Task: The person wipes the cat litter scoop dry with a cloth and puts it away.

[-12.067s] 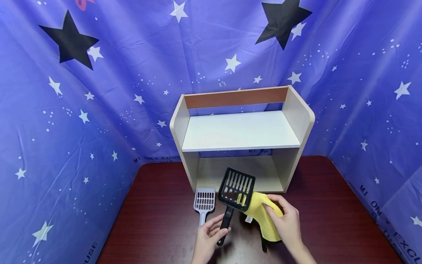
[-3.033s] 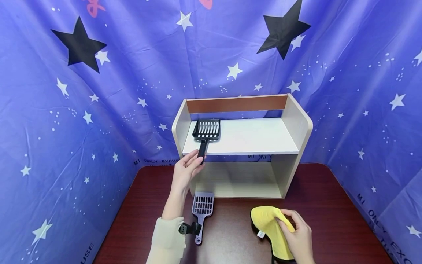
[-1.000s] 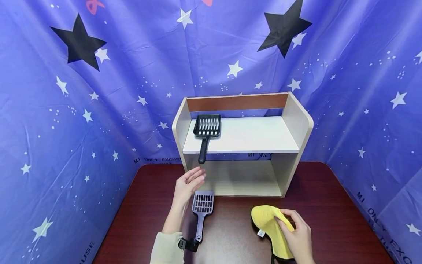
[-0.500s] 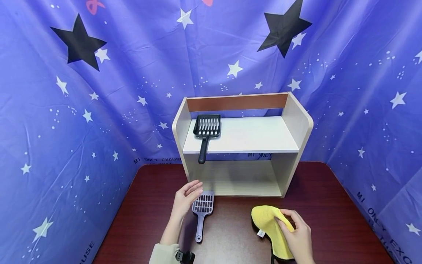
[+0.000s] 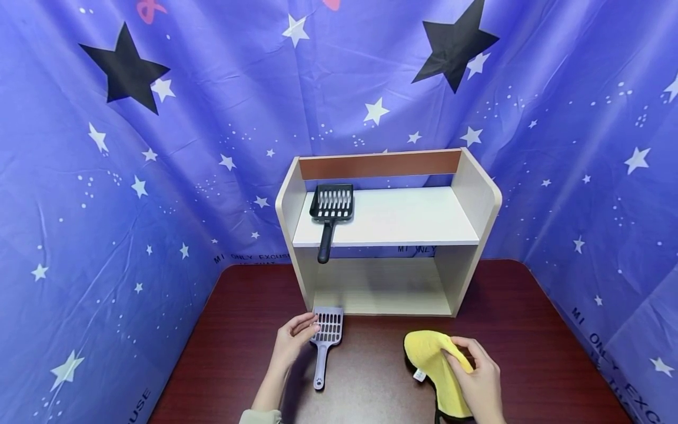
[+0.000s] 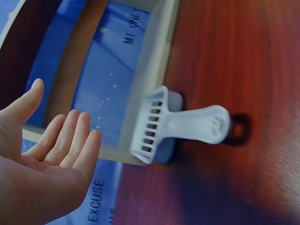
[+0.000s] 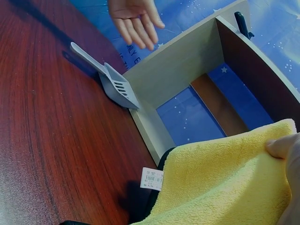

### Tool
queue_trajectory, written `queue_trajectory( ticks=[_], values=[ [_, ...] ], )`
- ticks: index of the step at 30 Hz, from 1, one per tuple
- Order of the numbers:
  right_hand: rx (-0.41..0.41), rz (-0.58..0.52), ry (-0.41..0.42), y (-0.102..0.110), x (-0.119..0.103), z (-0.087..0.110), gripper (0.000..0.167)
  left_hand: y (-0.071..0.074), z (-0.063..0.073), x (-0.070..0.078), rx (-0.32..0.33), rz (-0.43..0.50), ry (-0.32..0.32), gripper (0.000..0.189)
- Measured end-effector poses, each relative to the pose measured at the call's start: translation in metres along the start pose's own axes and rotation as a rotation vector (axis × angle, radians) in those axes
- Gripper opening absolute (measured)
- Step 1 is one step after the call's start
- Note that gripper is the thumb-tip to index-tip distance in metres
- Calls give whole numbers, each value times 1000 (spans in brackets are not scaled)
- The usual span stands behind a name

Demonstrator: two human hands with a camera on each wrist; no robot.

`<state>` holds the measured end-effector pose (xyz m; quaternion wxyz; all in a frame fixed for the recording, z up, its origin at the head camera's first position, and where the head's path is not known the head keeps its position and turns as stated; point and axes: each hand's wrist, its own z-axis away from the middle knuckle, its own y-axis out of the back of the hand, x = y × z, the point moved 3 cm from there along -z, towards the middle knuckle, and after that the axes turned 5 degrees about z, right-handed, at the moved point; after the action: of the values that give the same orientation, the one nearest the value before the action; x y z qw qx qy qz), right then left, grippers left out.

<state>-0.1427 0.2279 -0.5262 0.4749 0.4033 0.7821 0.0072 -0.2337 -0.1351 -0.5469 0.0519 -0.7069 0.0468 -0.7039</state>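
Observation:
A black slotted litter scoop (image 5: 326, 235) lies on the white upper board at its left end, its handle jutting past the front edge. My left hand (image 5: 288, 344) holds nothing. Its fingers are extended in the left wrist view, and in the head view they overlap the left side of the grey litter scoop (image 5: 321, 365). That scoop rests on the table, slotted head (image 6: 152, 124) toward the shelf unit and handle toward me. My right hand (image 5: 481, 377) pinches a yellow cleaning cloth (image 5: 431, 350) with dark edging and a white tag (image 7: 152, 178), between thumb and fingers.
The two-tier shelf unit (image 5: 479, 194) stands at the back of the dark red wooden table (image 5: 371, 377). Its lower compartment (image 5: 386, 288) opens toward me, behind the grey scoop. A blue star-patterned curtain (image 5: 222, 194) surrounds the table on the visible sides.
The black scoop, earlier in my left hand beside the cloth, was set on the upper board and released. My left hand then came down toward the grey scoop. The right hand kept the cloth.

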Motion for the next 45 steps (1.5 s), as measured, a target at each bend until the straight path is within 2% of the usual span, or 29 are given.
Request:
queue_trajectory(
  ticks=[6, 18, 24, 45],
  values=[
    [1, 1, 2, 0, 1, 0, 35, 10, 7, -18, 14, -43, 25, 45],
    [3, -3, 9, -1, 1, 0, 36, 22, 14, -41, 45, -61, 65, 42],
    [3, -1, 6, -1, 1, 1, 36, 25, 18, -48, 33, -108, 91, 45],
    [10, -30, 28, -2, 3, 2, 36, 24, 24, -65, -30, -111, 169, 46]
  ],
)
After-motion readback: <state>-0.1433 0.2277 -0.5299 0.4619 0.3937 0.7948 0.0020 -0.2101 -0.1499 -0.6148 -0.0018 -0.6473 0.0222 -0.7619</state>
